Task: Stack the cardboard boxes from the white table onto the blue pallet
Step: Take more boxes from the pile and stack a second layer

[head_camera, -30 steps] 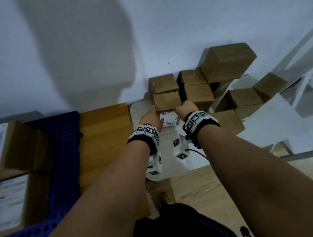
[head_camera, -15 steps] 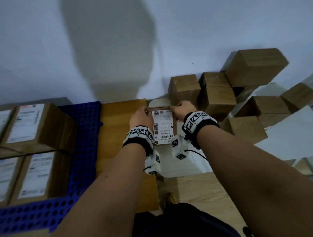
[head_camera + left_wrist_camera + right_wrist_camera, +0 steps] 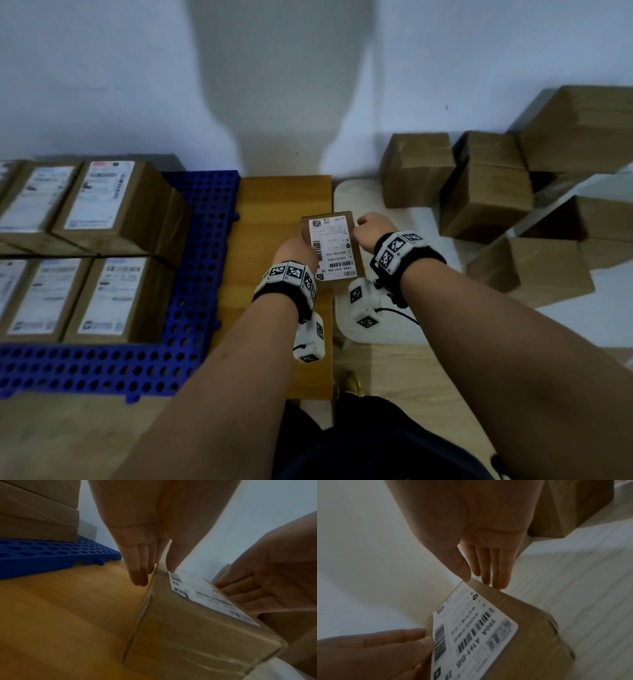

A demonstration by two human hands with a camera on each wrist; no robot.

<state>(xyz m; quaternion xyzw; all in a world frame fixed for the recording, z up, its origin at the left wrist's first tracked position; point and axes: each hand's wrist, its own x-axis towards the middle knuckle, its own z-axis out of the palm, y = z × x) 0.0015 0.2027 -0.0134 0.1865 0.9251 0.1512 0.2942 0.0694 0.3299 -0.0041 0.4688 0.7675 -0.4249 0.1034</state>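
1. Looking down from the head, both hands held one labelled cardboard box (image 3: 331,247) between them above the wooden board (image 3: 270,212). The left hand (image 3: 295,249) gripped its left side and the right hand (image 3: 371,229) its right. Left of the fingers, the blue pallet (image 3: 202,274) carried stacked boxes (image 3: 113,209); right of them, more boxes (image 3: 486,202) sat on the white table (image 3: 359,198).
2. From the left wrist, the left fingers (image 3: 139,568) lay pressed together down the box's side, with the thumb (image 3: 173,559) on its top edge, pinching it.
3. From the right wrist, the right fingers (image 3: 494,569) lay together against the box's (image 3: 518,635) side, the thumb (image 3: 460,566) at the top edge.
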